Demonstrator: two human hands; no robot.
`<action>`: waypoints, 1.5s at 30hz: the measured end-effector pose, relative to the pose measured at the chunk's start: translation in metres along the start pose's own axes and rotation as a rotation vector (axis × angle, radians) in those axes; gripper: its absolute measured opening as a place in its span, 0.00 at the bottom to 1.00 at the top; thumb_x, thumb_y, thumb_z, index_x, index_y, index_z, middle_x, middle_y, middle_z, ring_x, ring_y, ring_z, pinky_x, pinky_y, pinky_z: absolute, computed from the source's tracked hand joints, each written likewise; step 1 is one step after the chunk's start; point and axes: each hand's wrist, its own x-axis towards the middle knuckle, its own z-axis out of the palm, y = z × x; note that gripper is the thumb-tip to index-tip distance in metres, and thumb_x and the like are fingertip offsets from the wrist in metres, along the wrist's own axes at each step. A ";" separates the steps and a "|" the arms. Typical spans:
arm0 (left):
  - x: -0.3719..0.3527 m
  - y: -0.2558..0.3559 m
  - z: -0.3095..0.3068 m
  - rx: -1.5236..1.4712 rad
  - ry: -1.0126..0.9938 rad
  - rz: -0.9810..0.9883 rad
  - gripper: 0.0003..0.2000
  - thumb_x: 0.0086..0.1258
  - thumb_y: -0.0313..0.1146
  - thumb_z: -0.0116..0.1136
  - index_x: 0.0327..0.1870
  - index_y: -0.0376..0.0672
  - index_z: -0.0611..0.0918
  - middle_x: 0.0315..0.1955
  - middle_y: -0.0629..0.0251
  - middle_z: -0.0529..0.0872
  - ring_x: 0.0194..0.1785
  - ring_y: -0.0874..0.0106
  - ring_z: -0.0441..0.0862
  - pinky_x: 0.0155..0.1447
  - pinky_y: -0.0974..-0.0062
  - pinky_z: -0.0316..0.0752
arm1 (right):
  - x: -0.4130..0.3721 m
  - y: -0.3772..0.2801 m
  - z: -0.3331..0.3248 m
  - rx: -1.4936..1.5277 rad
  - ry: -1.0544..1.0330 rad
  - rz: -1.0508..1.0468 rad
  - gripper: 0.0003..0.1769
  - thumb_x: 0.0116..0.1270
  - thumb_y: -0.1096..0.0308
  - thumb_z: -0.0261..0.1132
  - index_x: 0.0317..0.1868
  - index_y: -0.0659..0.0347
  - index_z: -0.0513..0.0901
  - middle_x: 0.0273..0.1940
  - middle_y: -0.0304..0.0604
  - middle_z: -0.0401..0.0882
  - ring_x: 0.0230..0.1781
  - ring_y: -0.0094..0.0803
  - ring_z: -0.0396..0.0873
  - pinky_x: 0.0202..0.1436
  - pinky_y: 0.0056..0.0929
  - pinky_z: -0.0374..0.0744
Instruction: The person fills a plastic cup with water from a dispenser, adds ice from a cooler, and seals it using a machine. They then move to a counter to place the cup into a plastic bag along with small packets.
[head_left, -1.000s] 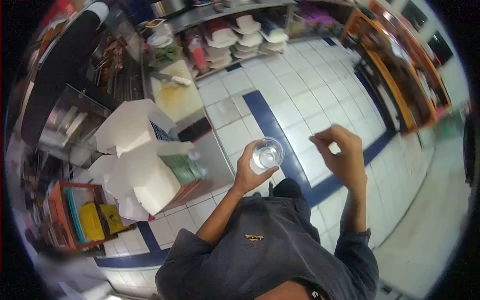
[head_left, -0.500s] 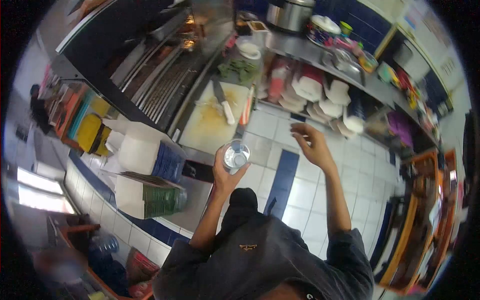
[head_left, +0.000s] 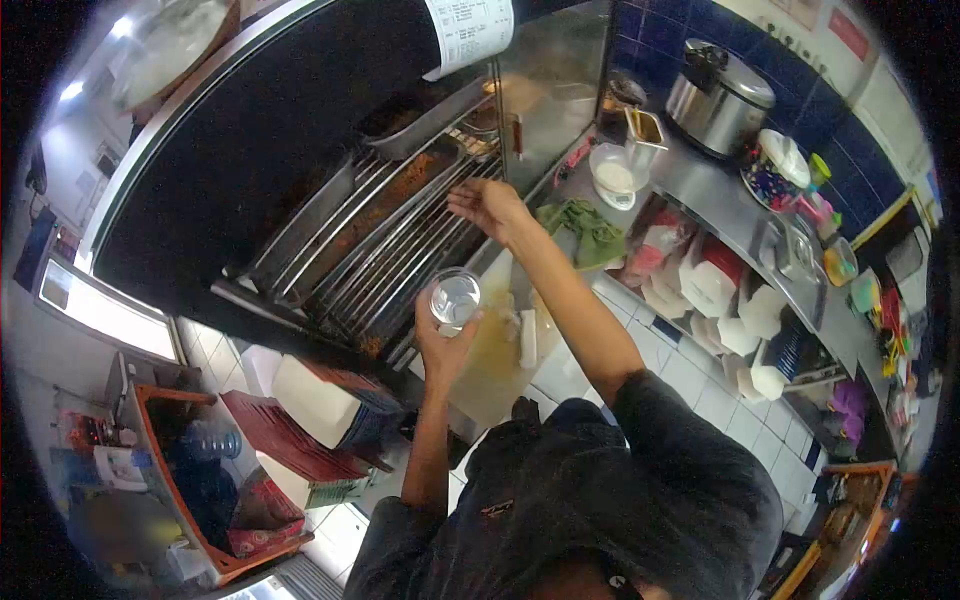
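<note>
My left hand [head_left: 445, 345] is wrapped round a clear cup [head_left: 455, 300], held upright in front of the rack, with what looks like water in it. My right hand [head_left: 487, 207] reaches out over the metal bars of a grill rack [head_left: 400, 240], palm turned down. Its fingers are stretched out and slightly bent, and I see nothing in them. Beneath my arms lies a stained cutting board [head_left: 485, 375], partly hidden. On it rests a knife, of which the white handle [head_left: 528, 338] shows.
A green cloth or leafy bundle [head_left: 583, 232] lies beside the board. Behind it stand a bowl of white stuff [head_left: 613, 176] and a steel rice cooker [head_left: 720, 98]. White boxes [head_left: 745, 318] fill the shelf below. A printed slip [head_left: 470, 35] hangs at the top.
My right hand has swung from over the floor to above the grill rack. The cup has stayed in my left hand, now nearer the rack. My view has turned towards the grill.
</note>
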 end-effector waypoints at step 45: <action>0.268 -0.099 0.037 1.034 0.037 -0.072 0.21 0.72 0.48 0.50 0.59 0.48 0.82 0.58 0.57 0.83 0.62 0.53 0.78 0.69 0.53 0.67 | 0.044 -0.019 -0.008 0.361 -0.162 0.158 0.11 0.74 0.77 0.54 0.54 0.69 0.71 0.52 0.51 0.73 0.58 0.42 0.76 0.72 0.39 0.73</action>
